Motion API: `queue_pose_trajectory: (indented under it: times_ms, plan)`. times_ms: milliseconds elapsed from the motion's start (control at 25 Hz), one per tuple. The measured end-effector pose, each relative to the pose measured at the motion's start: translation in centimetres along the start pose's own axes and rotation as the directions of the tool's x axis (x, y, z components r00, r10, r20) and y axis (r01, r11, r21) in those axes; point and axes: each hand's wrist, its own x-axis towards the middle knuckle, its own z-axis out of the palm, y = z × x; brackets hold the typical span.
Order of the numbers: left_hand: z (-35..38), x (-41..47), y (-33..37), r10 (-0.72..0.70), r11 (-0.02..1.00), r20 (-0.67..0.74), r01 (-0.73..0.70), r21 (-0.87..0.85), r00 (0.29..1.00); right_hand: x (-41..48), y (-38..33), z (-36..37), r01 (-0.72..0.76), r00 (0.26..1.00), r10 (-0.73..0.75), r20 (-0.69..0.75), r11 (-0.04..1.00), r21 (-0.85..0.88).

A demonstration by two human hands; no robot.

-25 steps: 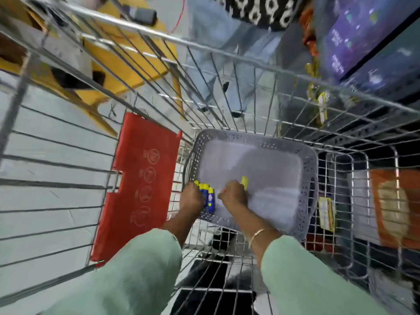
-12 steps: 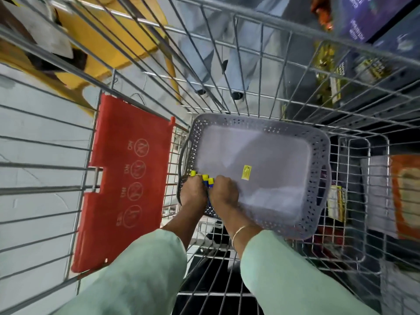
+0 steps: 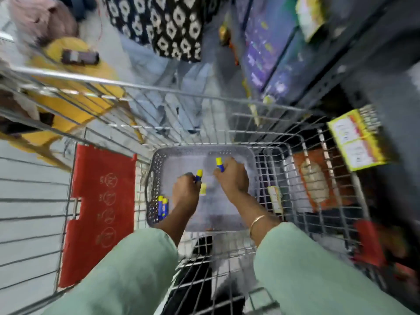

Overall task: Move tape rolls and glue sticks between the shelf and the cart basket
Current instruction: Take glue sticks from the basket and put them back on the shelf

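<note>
A grey perforated plastic basket (image 3: 156, 160) sits inside the wire cart (image 3: 159, 87). My left hand (image 3: 185, 192) is shut on a blue glue stick with a yellow cap (image 3: 198, 175), held over the basket's middle. My right hand (image 3: 234, 176) grips another blue and yellow glue stick (image 3: 219, 164), a little farther in. A few more glue sticks (image 3: 163, 206) lie in the basket's near left corner, beside my left wrist. A small yellow label (image 3: 203, 189) shows on the basket floor between my hands. No tape roll is visible.
A red child-seat flap (image 3: 97, 210) hangs on the cart's left side. Dark shelves (image 3: 341, 71) with purple boxes and a yellow packet (image 3: 356, 139) stand on the right. Another person in a patterned top (image 3: 159, 26) stands beyond the cart. A yellow stool (image 3: 75, 96) is at left.
Both hands have lifted from the basket's near left corner and moved apart, each now holding one glue stick. Some glue sticks stay in that corner. The view has tilted upward.
</note>
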Motion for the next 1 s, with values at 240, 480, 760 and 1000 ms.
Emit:
queue_pose_trajectory:
  times_ms: [240,480,760,1000]
  plan:
    - [-2.6,-6.7,17.8,0.455,0.873,-0.080,-0.462,-0.158,0.887,-4.7,0.0,-20.2,0.207,0.812,-0.110,-0.573,0.973,0.106]
    - [-0.9,-19.2,34.5,0.872,0.453,-0.058,-0.844,-0.287,0.487,-14.1,8.2,-37.3,0.141,0.397,0.132,-0.909,0.969,0.202]
    - [8.0,-40.0,36.9,0.947,0.277,0.277,-0.848,-0.452,0.162,-32.4,24.3,-41.8,-0.073,0.001,0.362,-0.932,0.930,0.361]
    - [15.7,-55.6,31.5,0.868,0.199,0.481,-0.803,-0.562,-0.122,-48.4,35.6,-38.4,-0.205,-0.228,0.548,-0.805,0.781,0.590]
